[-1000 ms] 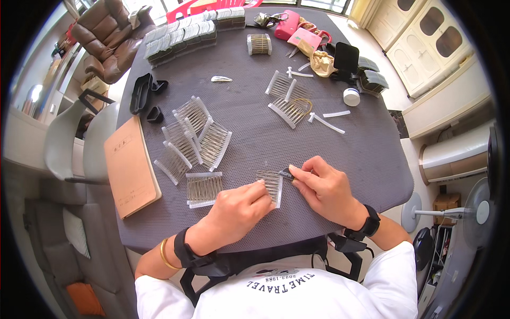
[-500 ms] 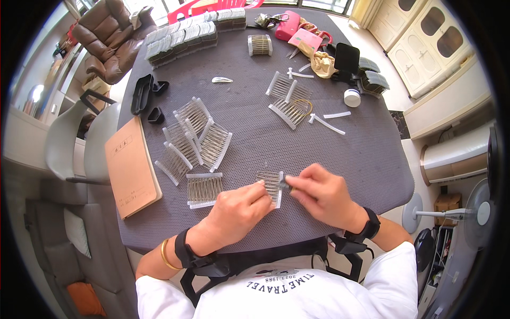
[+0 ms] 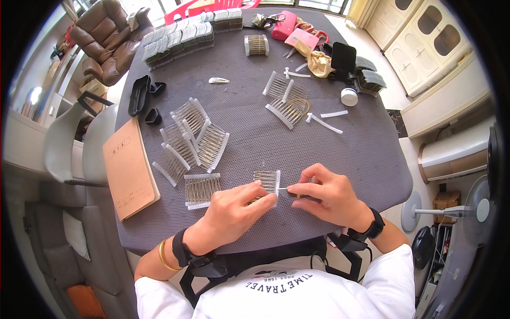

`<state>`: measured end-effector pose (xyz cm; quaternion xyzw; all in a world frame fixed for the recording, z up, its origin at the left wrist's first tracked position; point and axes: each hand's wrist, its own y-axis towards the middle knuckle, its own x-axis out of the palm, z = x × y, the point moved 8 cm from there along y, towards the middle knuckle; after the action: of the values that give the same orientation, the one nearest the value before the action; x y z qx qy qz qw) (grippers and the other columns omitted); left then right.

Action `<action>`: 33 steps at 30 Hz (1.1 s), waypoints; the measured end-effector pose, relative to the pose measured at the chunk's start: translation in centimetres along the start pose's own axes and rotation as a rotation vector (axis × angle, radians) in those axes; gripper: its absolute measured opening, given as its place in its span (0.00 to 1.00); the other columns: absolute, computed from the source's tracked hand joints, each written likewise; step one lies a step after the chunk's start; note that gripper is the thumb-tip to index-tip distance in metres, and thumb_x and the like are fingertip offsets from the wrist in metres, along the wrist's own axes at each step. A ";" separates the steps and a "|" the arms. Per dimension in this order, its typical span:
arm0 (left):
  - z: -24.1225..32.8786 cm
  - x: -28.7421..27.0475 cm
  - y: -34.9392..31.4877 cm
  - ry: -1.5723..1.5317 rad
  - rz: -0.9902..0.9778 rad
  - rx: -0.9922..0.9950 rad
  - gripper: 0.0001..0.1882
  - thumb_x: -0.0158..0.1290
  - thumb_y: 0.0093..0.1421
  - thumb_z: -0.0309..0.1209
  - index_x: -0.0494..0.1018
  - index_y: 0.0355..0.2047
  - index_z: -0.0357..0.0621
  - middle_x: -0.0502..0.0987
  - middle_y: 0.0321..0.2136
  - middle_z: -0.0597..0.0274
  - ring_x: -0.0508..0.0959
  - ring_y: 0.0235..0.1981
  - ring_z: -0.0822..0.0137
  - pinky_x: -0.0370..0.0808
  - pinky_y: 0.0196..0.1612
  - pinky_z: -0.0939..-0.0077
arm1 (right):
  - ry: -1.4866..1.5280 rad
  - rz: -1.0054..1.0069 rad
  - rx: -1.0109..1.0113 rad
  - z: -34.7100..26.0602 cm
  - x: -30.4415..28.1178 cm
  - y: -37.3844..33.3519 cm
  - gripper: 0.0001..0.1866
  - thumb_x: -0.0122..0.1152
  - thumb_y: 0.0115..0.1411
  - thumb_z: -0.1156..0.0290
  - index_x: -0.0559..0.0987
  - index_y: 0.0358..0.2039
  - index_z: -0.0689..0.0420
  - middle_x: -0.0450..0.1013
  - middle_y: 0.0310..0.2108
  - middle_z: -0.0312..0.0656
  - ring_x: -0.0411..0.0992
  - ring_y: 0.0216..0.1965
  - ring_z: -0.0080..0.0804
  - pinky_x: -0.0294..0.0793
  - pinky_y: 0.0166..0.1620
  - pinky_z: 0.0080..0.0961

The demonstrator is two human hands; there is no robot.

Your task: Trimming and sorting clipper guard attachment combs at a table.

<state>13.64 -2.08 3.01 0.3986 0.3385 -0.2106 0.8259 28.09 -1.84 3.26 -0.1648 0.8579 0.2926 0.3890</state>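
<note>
In front of me, my left hand [image 3: 234, 210] is closed on the near part of a small rack of thin metal pins [image 3: 267, 177], which has a pale plastic strip along its right side. My right hand [image 3: 332, 198] is just to the right, thumb and fingers pinched on a thin pale stick-like piece [image 3: 283, 188] that reaches to the rack's strip. Its far end is hidden by the fingers. Beside my left hand lies another pin rack [image 3: 202, 191] with white strips at both ends. Several similar racks [image 3: 192, 135] overlap in a pile beyond it.
A tan notebook [image 3: 130, 169] lies at the left, with black trays [image 3: 139, 95] behind it. More racks [image 3: 287, 101] and loose white strips [image 3: 325, 123] lie right of centre. Stacked cards [image 3: 178, 45], a pink case [image 3: 287, 25] and a white jar [image 3: 349, 97] stand farther back.
My right hand has drawn slightly away from the rack's right strip, and a thin pale piece now shows across the gap. The left hand keeps its hold.
</note>
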 end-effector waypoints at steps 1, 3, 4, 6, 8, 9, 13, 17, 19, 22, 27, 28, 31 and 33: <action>0.0 -0.1 0.0 0.000 0.002 0.000 0.08 0.58 0.47 0.27 0.73 0.29 0.43 0.74 0.25 0.63 0.79 0.28 0.65 0.77 0.26 0.76 | 0.056 -0.023 0.039 0.3 0.2 -0.1 0.10 0.65 0.50 0.66 0.80 0.35 0.50 0.68 0.29 0.34 0.70 0.21 0.21 0.71 0.22 0.16; 0.3 0.0 0.1 0.041 -0.038 0.022 0.08 0.60 0.47 0.27 0.77 0.30 0.44 0.76 0.24 0.63 0.81 0.30 0.63 0.80 0.30 0.76 | 0.072 -0.011 0.043 0.4 0.2 -0.2 0.11 0.65 0.50 0.65 0.81 0.35 0.50 0.68 0.29 0.34 0.70 0.21 0.21 0.70 0.22 0.16; 0.4 -0.1 0.2 0.040 -0.037 0.022 0.08 0.60 0.47 0.27 0.77 0.30 0.44 0.76 0.24 0.63 0.81 0.30 0.63 0.80 0.30 0.76 | 0.089 0.003 0.048 0.5 0.2 -0.2 0.11 0.65 0.50 0.65 0.81 0.36 0.50 0.68 0.29 0.33 0.70 0.21 0.21 0.70 0.22 0.16; 0.7 -0.1 0.2 0.091 -0.028 0.052 0.08 0.59 0.48 0.28 0.77 0.30 0.44 0.77 0.26 0.62 0.81 0.31 0.62 0.80 0.30 0.76 | 0.085 0.006 0.048 0.3 0.3 -0.1 0.11 0.65 0.50 0.65 0.81 0.36 0.50 0.68 0.28 0.33 0.69 0.21 0.21 0.70 0.22 0.16; 0.6 0.0 0.2 0.108 -0.011 0.062 0.08 0.59 0.48 0.29 0.77 0.30 0.45 0.78 0.26 0.62 0.81 0.31 0.63 0.80 0.30 0.76 | 0.084 0.010 0.050 0.3 0.5 0.0 0.11 0.65 0.50 0.65 0.81 0.35 0.50 0.68 0.28 0.33 0.69 0.21 0.21 0.70 0.22 0.16; 0.7 0.0 0.3 0.125 0.008 0.074 0.07 0.59 0.48 0.30 0.77 0.30 0.45 0.78 0.27 0.62 0.81 0.32 0.63 0.80 0.30 0.76 | 0.048 0.008 0.041 0.2 0.5 0.1 0.10 0.64 0.51 0.65 0.81 0.35 0.50 0.68 0.28 0.33 0.69 0.21 0.21 0.70 0.22 0.16; 0.8 0.0 0.2 0.137 0.017 0.076 0.08 0.59 0.48 0.31 0.77 0.29 0.45 0.79 0.27 0.63 0.81 0.32 0.64 0.79 0.30 0.77 | -0.062 0.019 0.020 -0.1 0.6 0.3 0.09 0.63 0.52 0.65 0.81 0.35 0.49 0.68 0.27 0.33 0.68 0.22 0.21 0.69 0.21 0.16; 0.9 -0.1 0.3 0.136 0.024 0.086 0.09 0.60 0.48 0.32 0.77 0.29 0.44 0.80 0.27 0.64 0.81 0.32 0.64 0.79 0.29 0.78 | -0.115 0.035 0.006 0.4 0.5 0.4 0.09 0.63 0.52 0.65 0.81 0.34 0.49 0.68 0.27 0.33 0.68 0.22 0.22 0.69 0.21 0.16; 0.9 -0.1 0.3 0.141 0.020 0.088 0.09 0.60 0.48 0.32 0.77 0.30 0.44 0.80 0.27 0.64 0.81 0.33 0.64 0.79 0.30 0.78 | -0.071 0.035 -0.006 0.5 0.5 0.5 0.08 0.62 0.52 0.65 0.81 0.34 0.49 0.68 0.27 0.33 0.68 0.22 0.22 0.68 0.21 0.17; 1.0 -0.1 0.3 0.154 0.008 0.086 0.09 0.60 0.48 0.33 0.77 0.30 0.44 0.80 0.28 0.64 0.81 0.33 0.64 0.79 0.30 0.77 | -0.069 0.033 -0.006 0.4 0.6 0.4 0.08 0.62 0.52 0.65 0.81 0.34 0.49 0.68 0.27 0.33 0.67 0.23 0.22 0.68 0.20 0.17; 1.2 0.1 0.2 0.194 -0.011 0.111 0.10 0.59 0.48 0.33 0.77 0.31 0.44 0.80 0.28 0.64 0.81 0.33 0.63 0.79 0.30 0.77 | -0.092 0.041 0.002 0.2 0.7 0.5 0.08 0.62 0.52 0.66 0.81 0.34 0.48 0.68 0.26 0.32 0.67 0.23 0.21 0.68 0.20 0.17; 1.3 0.1 0.2 0.194 -0.011 0.113 0.10 0.59 0.48 0.33 0.77 0.31 0.44 0.80 0.28 0.64 0.81 0.33 0.63 0.79 0.30 0.77 | -0.094 0.043 0.005 0.2 0.7 0.5 0.08 0.63 0.52 0.66 0.81 0.34 0.47 0.67 0.26 0.31 0.67 0.23 0.21 0.68 0.20 0.17; 1.3 0.2 0.2 0.185 -0.013 0.117 0.10 0.59 0.48 0.33 0.76 0.31 0.43 0.80 0.29 0.63 0.81 0.33 0.62 0.79 0.30 0.76 | -0.139 0.041 -0.006 0.0 0.7 0.4 0.08 0.63 0.51 0.67 0.81 0.33 0.48 0.67 0.26 0.31 0.67 0.23 0.21 0.68 0.20 0.17; 1.3 0.2 0.3 0.169 -0.018 0.118 0.10 0.59 0.48 0.32 0.76 0.31 0.43 0.80 0.29 0.62 0.81 0.33 0.62 0.79 0.30 0.76 | -0.142 0.062 -0.016 0.0 0.7 0.3 0.08 0.63 0.50 0.67 0.80 0.33 0.48 0.67 0.26 0.31 0.67 0.24 0.21 0.68 0.20 0.17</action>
<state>14.45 -2.97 3.55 0.4598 0.3976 -0.2031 0.7676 27.48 -1.62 2.87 -0.1200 0.8303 0.3225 0.4384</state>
